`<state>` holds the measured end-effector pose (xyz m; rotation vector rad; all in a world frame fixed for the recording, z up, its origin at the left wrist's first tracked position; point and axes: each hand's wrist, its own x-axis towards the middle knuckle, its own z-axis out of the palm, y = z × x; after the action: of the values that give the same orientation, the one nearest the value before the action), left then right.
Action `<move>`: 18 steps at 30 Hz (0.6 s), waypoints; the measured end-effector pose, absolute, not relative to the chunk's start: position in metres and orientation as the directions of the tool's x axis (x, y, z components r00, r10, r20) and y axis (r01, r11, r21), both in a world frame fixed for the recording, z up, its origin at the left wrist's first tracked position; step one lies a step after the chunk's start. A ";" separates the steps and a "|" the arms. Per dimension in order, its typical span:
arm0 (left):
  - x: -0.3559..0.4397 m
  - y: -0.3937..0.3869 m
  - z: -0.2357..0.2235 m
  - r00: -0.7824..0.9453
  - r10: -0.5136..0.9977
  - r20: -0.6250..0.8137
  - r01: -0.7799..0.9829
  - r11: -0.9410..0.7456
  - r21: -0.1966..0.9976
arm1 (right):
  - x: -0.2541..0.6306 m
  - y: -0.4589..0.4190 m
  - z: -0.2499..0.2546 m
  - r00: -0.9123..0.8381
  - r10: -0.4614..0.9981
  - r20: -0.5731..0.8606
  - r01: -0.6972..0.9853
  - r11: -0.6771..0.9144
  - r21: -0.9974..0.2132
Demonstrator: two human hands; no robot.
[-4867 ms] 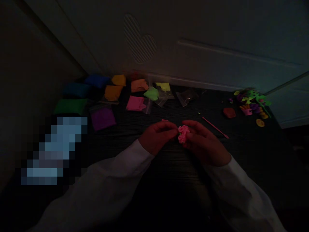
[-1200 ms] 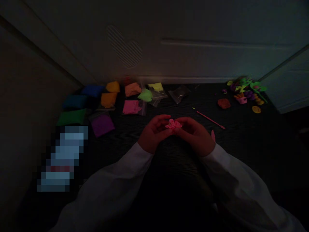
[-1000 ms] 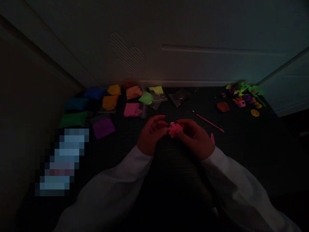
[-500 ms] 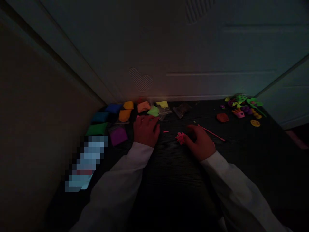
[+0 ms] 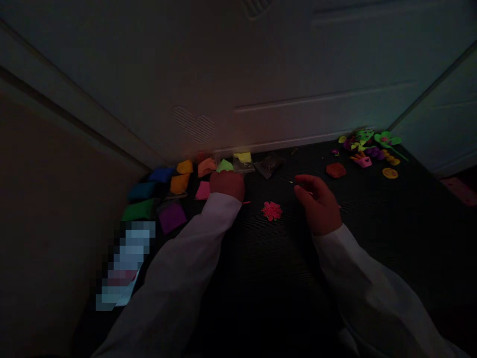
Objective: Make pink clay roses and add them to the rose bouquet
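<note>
A small pink clay flower [image 5: 272,211] lies alone on the dark ribbed mat [image 5: 283,248], between my two hands. My left hand [image 5: 226,184] reaches forward to the clay packets, over the pink packet [image 5: 203,190] and just below the light green one [image 5: 224,165]; its fingers are hidden in the dark. My right hand [image 5: 316,203] hovers right of the flower with fingers loosely curled, above the thin pink modelling stick [image 5: 337,206], which it mostly hides. Both arms wear white sleeves.
Coloured clay packets lie at the back left: blue [image 5: 161,174], orange [image 5: 179,183], green [image 5: 135,210], purple [image 5: 172,217], yellow [image 5: 243,158]. Finished clay pieces [image 5: 368,149] and a red lump [image 5: 336,170] sit at the back right. A white panelled wall [image 5: 283,79] rises behind.
The pink flower, held between both hands a second ago, now lies on the mat. My left hand moved forward to the packets and my right hand drew off to the right.
</note>
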<state>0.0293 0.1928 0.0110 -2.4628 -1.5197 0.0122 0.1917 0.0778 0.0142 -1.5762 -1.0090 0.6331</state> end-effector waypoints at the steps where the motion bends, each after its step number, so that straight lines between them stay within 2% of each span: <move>1: 0.032 0.194 0.011 0.441 0.890 0.118 0.885 -0.410 -0.218 | 0.192 0.078 0.015 0.503 0.859 0.102 0.253 -0.033 -0.967; 8: 0.028 0.202 0.022 0.392 0.918 0.061 0.912 -0.379 -0.159 | 0.195 0.080 0.014 0.541 0.841 0.027 0.121 -0.046 -0.992; 13: 0.003 0.190 0.047 0.322 0.896 0.305 0.946 -0.313 -0.078 | 0.196 0.081 0.014 0.534 0.845 0.031 0.132 -0.047 -0.990; 18: -0.018 0.165 0.058 0.220 0.854 0.471 0.937 -0.319 0.141 | 0.191 0.078 0.017 0.486 0.872 0.056 0.132 -0.010 -0.991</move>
<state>-0.0180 0.1653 0.0579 -2.3124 -1.7189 -0.7110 0.1911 0.0778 0.0165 -1.4850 -0.9225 0.7420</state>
